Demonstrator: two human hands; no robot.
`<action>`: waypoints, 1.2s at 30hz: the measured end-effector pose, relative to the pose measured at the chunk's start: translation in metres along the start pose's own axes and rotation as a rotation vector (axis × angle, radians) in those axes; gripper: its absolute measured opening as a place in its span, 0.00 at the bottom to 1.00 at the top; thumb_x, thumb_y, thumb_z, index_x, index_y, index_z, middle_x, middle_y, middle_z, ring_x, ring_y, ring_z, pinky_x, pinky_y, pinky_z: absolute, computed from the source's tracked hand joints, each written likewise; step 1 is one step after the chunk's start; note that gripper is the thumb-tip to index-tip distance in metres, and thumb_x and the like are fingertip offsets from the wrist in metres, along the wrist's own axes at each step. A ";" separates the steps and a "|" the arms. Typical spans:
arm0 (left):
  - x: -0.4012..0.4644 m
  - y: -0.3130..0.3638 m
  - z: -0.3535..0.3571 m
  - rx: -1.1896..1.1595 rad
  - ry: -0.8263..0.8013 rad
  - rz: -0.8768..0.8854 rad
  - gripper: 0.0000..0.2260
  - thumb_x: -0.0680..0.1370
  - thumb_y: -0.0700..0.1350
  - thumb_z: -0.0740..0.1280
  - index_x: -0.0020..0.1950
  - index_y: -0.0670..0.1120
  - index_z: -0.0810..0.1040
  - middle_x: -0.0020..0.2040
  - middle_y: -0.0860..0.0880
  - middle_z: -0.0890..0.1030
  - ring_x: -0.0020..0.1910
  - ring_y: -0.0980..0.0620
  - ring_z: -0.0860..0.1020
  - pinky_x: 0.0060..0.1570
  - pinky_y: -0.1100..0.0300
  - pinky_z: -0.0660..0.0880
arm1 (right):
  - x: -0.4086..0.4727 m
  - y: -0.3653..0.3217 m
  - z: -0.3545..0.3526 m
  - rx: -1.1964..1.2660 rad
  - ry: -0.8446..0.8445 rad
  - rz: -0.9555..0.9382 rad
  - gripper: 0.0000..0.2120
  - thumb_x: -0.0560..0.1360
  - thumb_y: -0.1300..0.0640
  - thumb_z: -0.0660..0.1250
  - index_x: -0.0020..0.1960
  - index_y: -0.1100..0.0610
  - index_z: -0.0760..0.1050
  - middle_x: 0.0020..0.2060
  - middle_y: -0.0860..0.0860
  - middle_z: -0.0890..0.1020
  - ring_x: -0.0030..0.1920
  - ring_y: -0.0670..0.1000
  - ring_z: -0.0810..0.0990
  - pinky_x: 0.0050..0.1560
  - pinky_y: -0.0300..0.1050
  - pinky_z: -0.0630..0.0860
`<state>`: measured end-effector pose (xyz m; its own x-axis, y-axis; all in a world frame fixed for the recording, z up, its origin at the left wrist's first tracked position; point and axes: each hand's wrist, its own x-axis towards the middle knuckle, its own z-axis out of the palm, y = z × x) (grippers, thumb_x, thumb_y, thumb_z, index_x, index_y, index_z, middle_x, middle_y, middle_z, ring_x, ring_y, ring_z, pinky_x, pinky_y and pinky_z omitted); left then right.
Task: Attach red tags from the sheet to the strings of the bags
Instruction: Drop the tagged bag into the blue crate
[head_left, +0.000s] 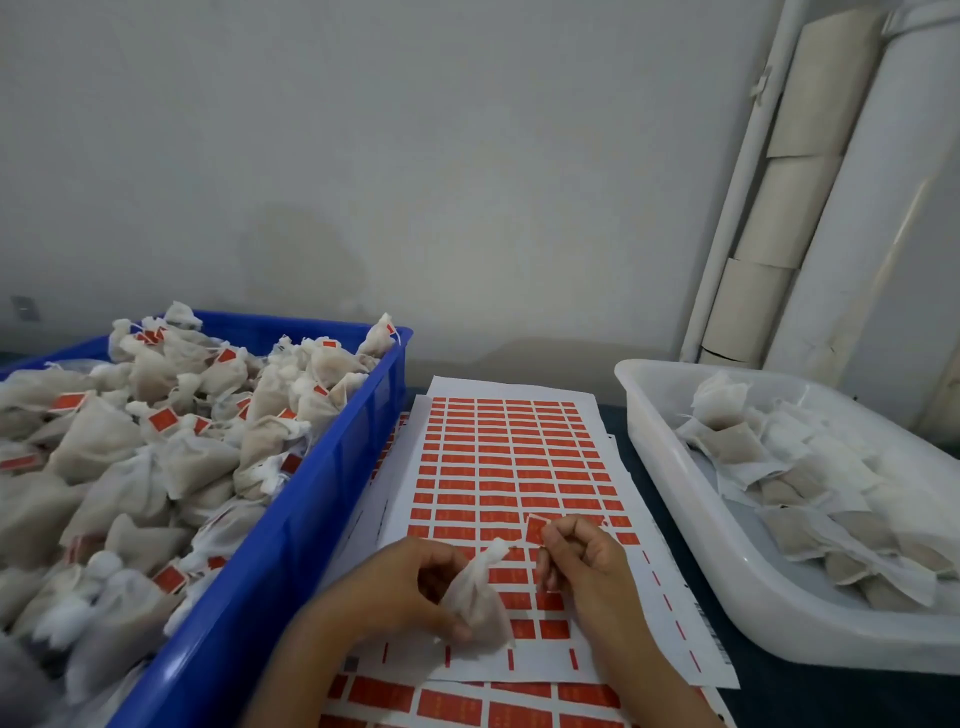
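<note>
Both hands busy over the sheet of red tags.

The left hand curls round a small bag; just beside it, the right hand pinches a red tag, seemingly touching the bag's string, which is too thin to see.

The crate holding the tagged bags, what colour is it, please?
Blue crate, clearest in the head view.
</note>
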<state>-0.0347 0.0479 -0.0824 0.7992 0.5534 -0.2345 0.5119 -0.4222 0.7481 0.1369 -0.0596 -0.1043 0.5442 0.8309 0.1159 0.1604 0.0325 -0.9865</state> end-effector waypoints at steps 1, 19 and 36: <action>0.001 -0.001 0.001 -0.003 0.008 0.003 0.13 0.67 0.53 0.75 0.49 0.63 0.78 0.45 0.67 0.80 0.45 0.68 0.78 0.42 0.72 0.73 | 0.001 0.001 0.000 0.003 -0.013 0.005 0.09 0.77 0.57 0.60 0.42 0.60 0.74 0.28 0.51 0.80 0.27 0.46 0.77 0.37 0.35 0.77; 0.026 0.062 -0.058 -0.488 1.276 0.039 0.10 0.76 0.46 0.67 0.35 0.51 0.72 0.32 0.54 0.75 0.29 0.60 0.74 0.27 0.73 0.66 | 0.010 0.008 0.004 0.120 -0.053 0.063 0.06 0.77 0.51 0.60 0.52 0.51 0.70 0.31 0.54 0.82 0.24 0.49 0.77 0.25 0.37 0.75; 0.001 -0.009 -0.151 -0.067 1.310 -0.651 0.11 0.76 0.47 0.66 0.41 0.41 0.70 0.34 0.45 0.71 0.31 0.50 0.69 0.37 0.56 0.68 | 0.015 0.012 0.005 0.102 -0.159 0.079 0.05 0.78 0.55 0.59 0.51 0.55 0.69 0.29 0.53 0.82 0.24 0.49 0.77 0.28 0.36 0.76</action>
<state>-0.0862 0.1609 0.0044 -0.4330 0.8874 0.1579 0.6184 0.1650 0.7684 0.1434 -0.0439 -0.1148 0.4140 0.9099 0.0263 0.0337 0.0136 -0.9993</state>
